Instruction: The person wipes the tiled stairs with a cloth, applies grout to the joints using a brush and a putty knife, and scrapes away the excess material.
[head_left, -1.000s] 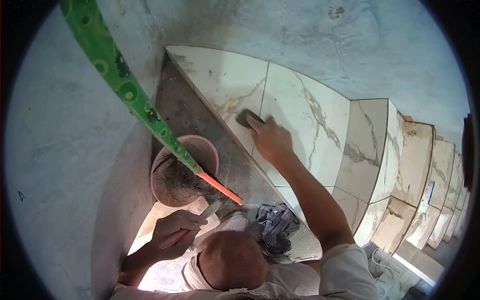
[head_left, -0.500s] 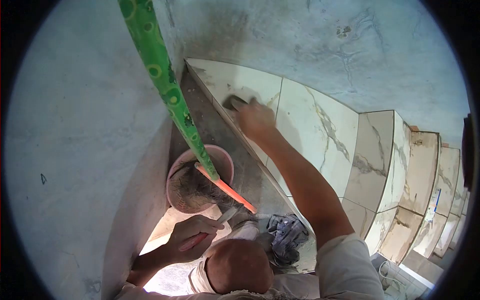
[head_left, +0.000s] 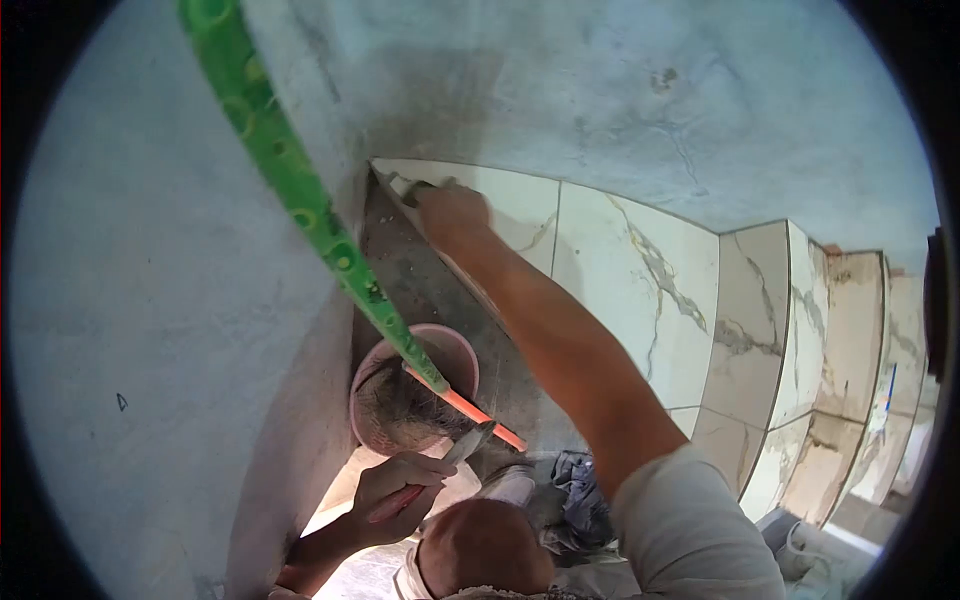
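My right hand [head_left: 455, 212] is closed on a small dark pad [head_left: 418, 192], pressed on the white veined tile [head_left: 510, 200] near its narrow corner by the wall. Lower down, my left hand [head_left: 400, 490] grips a tool with a red handle [head_left: 395, 503] and a flat pale blade [head_left: 470, 442]. Beyond that blade, a pink tub [head_left: 472, 365] holds a dark bristly mass. A green patterned pole with an orange end [head_left: 510, 437] slants across the tub.
Tiled steps [head_left: 740, 330] curve away on the right. Bluish walls [head_left: 180, 300] meet behind the corner. A crumpled dark cloth [head_left: 585, 500] lies beside my knee [head_left: 487, 545]. A white cable [head_left: 800, 550] is at the lower right.
My right hand has slid the dark pad leftward along the tile toward the wall corner. My left hand still holds the red-handled tool. The camera view has shifted, and the green pole's angle has changed.
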